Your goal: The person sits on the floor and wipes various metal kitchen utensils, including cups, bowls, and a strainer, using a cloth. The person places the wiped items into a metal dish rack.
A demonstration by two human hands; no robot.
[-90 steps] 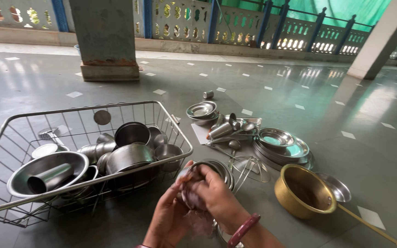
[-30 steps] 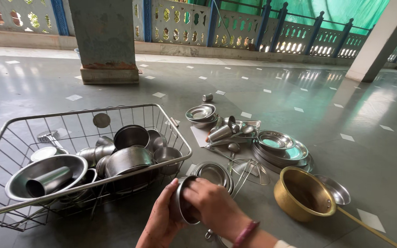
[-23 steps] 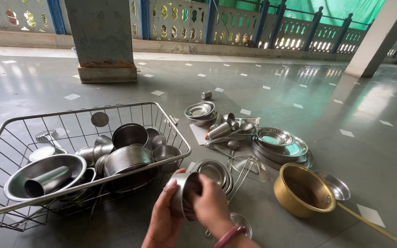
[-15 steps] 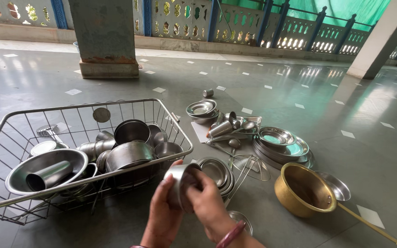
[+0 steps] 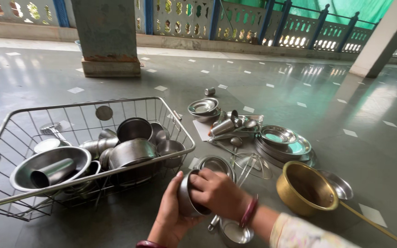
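Note:
My left hand (image 5: 171,219) cups a small steel bowl (image 5: 187,200) from the left and below. My right hand (image 5: 219,193) presses its fingers into the bowl's mouth from the right; a pink bangle sits on that wrist. Both hands hover low over the floor, just in front of the wire basket (image 5: 180,133). Right below them lies a small steel ladle bowl (image 5: 235,232). Behind the hands is a stack of small steel plates (image 5: 214,164).
The wire basket holds several steel bowls, pots and a tumbler (image 5: 53,172). A brass pan with a long handle (image 5: 306,188) lies at right. Steel plates (image 5: 283,142), cups, spoons and a wire strainer (image 5: 253,165) are spread on the tiled floor. A pillar (image 5: 109,36) stands behind.
The bowl has been turned in my hands and lowered slightly. My right hand has shifted from the bowl's side onto its mouth, and my sleeve has come into view.

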